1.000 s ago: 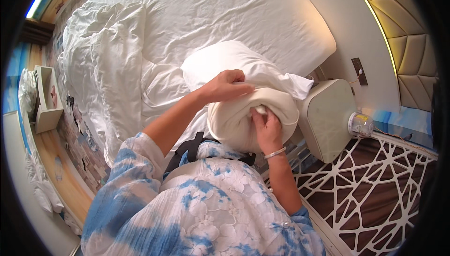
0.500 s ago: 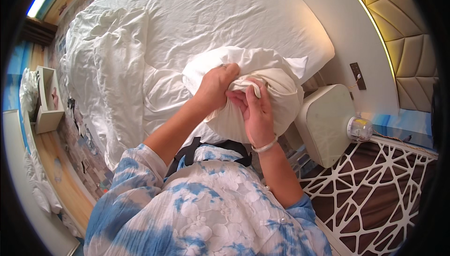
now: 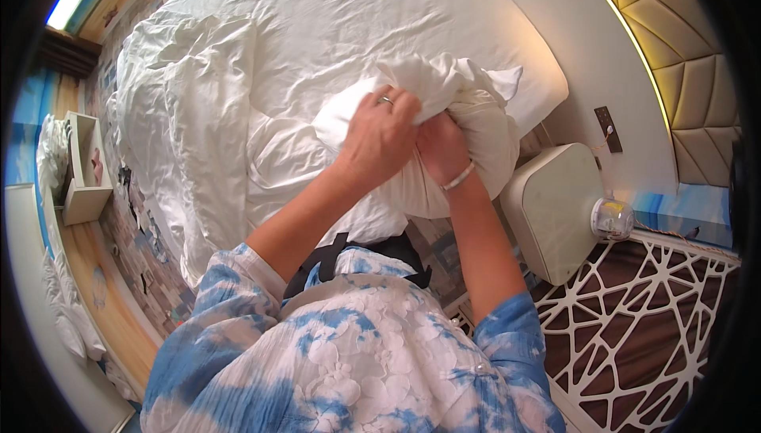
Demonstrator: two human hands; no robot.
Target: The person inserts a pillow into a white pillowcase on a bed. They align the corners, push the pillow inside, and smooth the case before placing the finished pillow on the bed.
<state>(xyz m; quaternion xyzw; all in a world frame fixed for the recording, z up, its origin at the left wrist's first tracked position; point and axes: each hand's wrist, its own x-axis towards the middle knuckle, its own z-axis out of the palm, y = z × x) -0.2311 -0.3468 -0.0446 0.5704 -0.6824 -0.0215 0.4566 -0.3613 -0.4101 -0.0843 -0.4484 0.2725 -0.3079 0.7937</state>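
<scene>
A plump white pillow (image 3: 483, 136) in a loose, bunched pillowcase (image 3: 428, 80) lies near me at the bed's edge. My left hand (image 3: 382, 133), with a ring on one finger, is closed on the gathered cloth at the pillow's near left. Close against it, my right hand (image 3: 444, 151) reaches into the folds of the cloth, a pale bracelet (image 3: 457, 176) at its wrist. The fingers of that hand are hidden behind the left hand and the fabric, so their grip does not show. Under the pillow spreads the white bed sheet (image 3: 341, 28).
A rumpled white duvet (image 3: 190, 132) covers the bed's left side. To the right stand a pale rounded bedside table (image 3: 547, 215), a clear plastic tub (image 3: 612, 217) and a white lattice panel (image 3: 634, 314). A white shelf box (image 3: 86, 171) is at the far left.
My right hand has pushed forward into the pillowcase folds, its fingers now out of sight. My left hand has turned over the cloth. The pillow's far side has bunched up and shifted slightly away.
</scene>
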